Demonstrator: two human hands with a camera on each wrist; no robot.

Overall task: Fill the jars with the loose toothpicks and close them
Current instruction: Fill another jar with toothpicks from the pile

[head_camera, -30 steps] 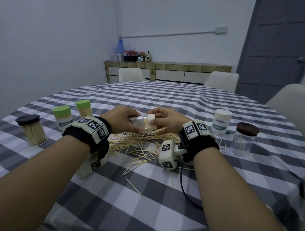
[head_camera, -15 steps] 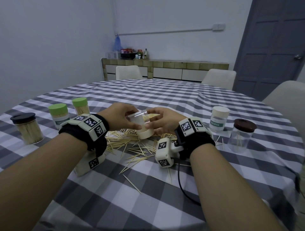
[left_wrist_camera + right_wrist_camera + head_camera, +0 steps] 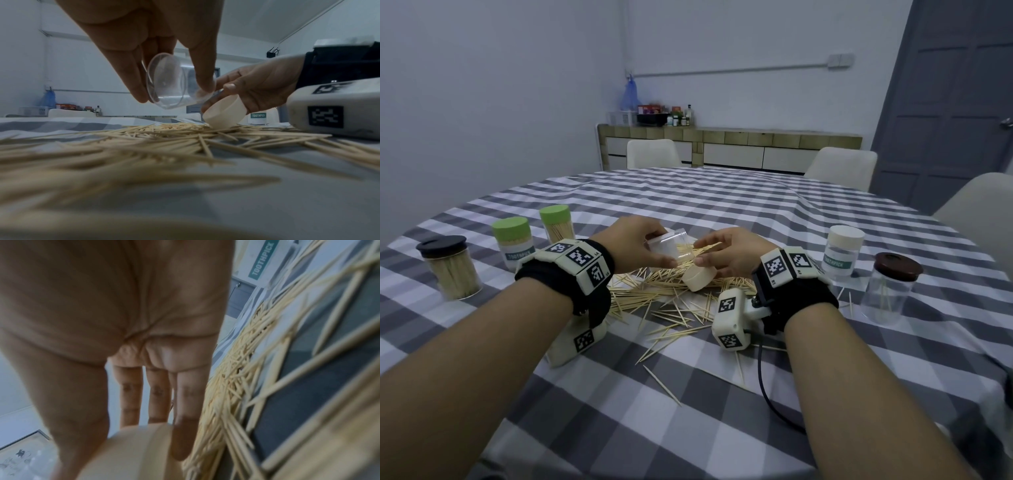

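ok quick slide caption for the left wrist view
Left hand holds an empty clear jar above loose toothpicks.

Five capped jars (image 3: 842, 255) on the table (image 3: 722, 212), one open clear jar (image 3: 669, 248), one loose cream lid (image 3: 700, 278), one toothpick pile (image 3: 664, 294), three chairs (image 3: 652, 154).

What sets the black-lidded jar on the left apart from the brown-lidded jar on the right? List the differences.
The black-lidded jar is packed with toothpicks; the brown-lidded jar holds only a few, its clear wall mostly see-through. The black-lidded jar stands at the table's left edge, beyond the left hand; the brown-lidded jar stands far right, past the right hand. Both are clear, upright and capped with dark lids.
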